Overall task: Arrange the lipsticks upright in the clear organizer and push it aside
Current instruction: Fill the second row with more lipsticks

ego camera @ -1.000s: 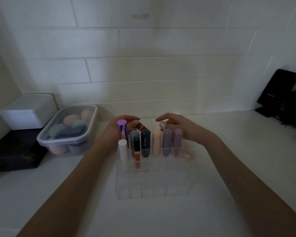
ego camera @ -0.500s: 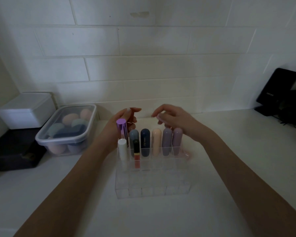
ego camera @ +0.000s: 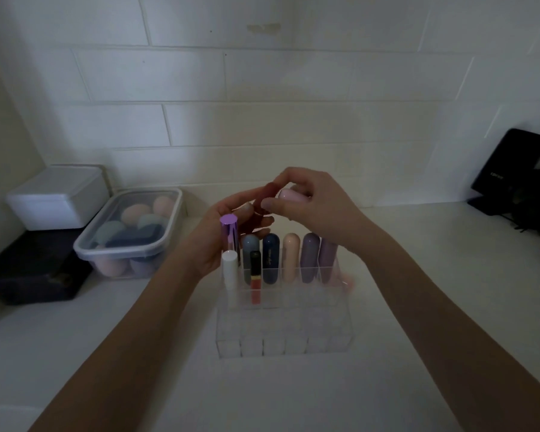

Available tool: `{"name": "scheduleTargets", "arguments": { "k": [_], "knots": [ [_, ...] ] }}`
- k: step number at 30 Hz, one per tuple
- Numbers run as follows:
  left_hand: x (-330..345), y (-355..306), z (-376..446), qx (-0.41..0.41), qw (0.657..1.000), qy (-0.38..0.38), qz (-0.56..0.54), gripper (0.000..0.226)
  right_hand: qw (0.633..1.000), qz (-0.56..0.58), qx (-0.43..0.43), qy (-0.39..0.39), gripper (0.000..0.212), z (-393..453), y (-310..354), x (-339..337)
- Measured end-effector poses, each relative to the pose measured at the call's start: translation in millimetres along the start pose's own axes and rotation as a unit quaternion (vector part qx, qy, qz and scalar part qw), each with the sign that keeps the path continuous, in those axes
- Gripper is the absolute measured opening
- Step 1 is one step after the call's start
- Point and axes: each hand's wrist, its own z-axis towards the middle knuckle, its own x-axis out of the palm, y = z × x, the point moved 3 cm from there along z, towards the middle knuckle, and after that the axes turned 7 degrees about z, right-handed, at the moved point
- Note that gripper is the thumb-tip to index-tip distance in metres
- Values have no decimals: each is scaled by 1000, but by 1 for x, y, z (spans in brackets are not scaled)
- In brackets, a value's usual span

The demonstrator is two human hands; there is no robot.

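While the script on the navy lipstick [ego camera: 270,258] and the lettering on the black device [ego camera: 508,163] at right stay too small to read, your left hand [ego camera: 222,235] and right hand [ego camera: 312,204] pinch a dark red lipstick [ego camera: 262,198] together above the clear organizer [ego camera: 284,325] at centre, the right also holding a pale pink one [ego camera: 289,194]. The white counter [ego camera: 418,307] meets a white brick wall [ego camera: 262,104].

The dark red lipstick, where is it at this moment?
In the head view, the dark red lipstick is held between the left hand and the right hand, above the back row of the clear organizer.
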Motion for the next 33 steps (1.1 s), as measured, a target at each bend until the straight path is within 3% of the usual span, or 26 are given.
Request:
{"name": "scheduleTargets", "arguments": {
  "k": [3, 8, 12, 15, 18, 22, 33],
  "knots": [
    [-3, 3, 0, -13, 999, -27, 31, 19, 999, 43, 9, 3, 12, -2, 9, -14],
    [-5, 2, -1, -27, 997, -15, 76, 27, 988, 94, -1, 125, 14, -9, 19, -41],
    [-2, 4, -1, -24, 998, 25, 61, 43, 981, 11, -1, 193, 10, -13, 27, -32],
    [-8, 5, 1, -30, 996, -13, 77, 25, 973, -77, 18, 215, 12, -16, 31, -18],
    [-10, 7, 2, -23, 998, -22, 57, 12, 973, -97, 14, 209, 13, -21, 38, -5],
    [-13, 11, 3, -43, 994, -24, 96, 39, 959, -172, -27, 223, 22, -25, 47, 5],
    [-12, 11, -1, -71, 984, -41, 160, 24, 915, -279, 57, 284, 25, -31, 39, 11]
  ]
}}
